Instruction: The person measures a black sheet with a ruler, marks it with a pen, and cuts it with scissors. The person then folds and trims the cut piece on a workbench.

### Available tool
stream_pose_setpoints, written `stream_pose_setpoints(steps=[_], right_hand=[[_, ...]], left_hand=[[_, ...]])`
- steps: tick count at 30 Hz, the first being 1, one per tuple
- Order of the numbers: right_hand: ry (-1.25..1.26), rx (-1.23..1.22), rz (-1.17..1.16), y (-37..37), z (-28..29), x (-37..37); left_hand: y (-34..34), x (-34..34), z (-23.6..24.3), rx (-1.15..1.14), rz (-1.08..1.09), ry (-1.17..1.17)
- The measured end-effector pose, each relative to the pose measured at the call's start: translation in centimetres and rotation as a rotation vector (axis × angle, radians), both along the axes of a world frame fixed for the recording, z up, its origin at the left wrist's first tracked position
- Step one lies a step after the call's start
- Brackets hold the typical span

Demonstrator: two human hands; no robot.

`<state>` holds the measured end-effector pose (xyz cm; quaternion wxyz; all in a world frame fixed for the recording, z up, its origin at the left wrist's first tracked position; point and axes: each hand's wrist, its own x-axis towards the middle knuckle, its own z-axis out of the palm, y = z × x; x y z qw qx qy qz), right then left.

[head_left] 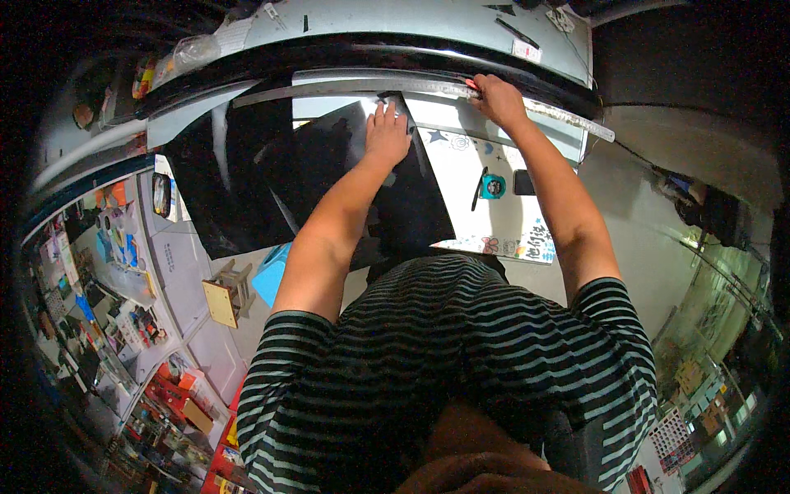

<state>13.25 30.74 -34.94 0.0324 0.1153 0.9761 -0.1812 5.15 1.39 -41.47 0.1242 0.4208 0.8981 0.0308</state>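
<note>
A large sheet of glossy black film point(329, 165) lies over the table, its near edge hanging in front of me. Along its far part runs a long metal ruler point(568, 118). My left hand point(387, 136) rests palm down on the film, fingers spread and their tips just short of the ruler. My right hand point(499, 100) is closed at the ruler's right half. A small red-orange end point(471, 83) shows at its fingertips; the rest of that thing is hidden. Beyond the ruler a long black roll point(370, 53) stretches across.
On the white printed tabletop point(444, 165) lie a teal tape measure point(494, 187), a thin dark strip point(477, 189) and a dark phone point(523, 183). Below left stand a wooden stool point(226, 296) and a blue box point(270, 274). Cluttered shelves point(115, 280) line the left.
</note>
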Motion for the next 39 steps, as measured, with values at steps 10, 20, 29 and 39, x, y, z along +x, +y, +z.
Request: stream_pose_setpoints(steps=[10, 20, 29, 39], right_hand=[[-0.082, -0.048, -0.081, -3.0, -3.9, 3.1], [-0.072, 0.002, -0.071, -3.4, -5.5, 2.9], [-0.071, 0.012, -0.067, -3.0, -6.2, 3.0], [0.01, -0.102, 0.042, -7.4, -5.5, -2.7]], left_hand=[[0.3, -1.2, 0.6, 0.06, 0.045, -0.056], [0.8, -1.6, 1.1, 0.045, 0.117, -0.029], [1.4, -1.4, 0.3, -0.057, 0.125, -0.004], [2.4, -1.2, -0.4, -0.121, 0.146, 0.028]])
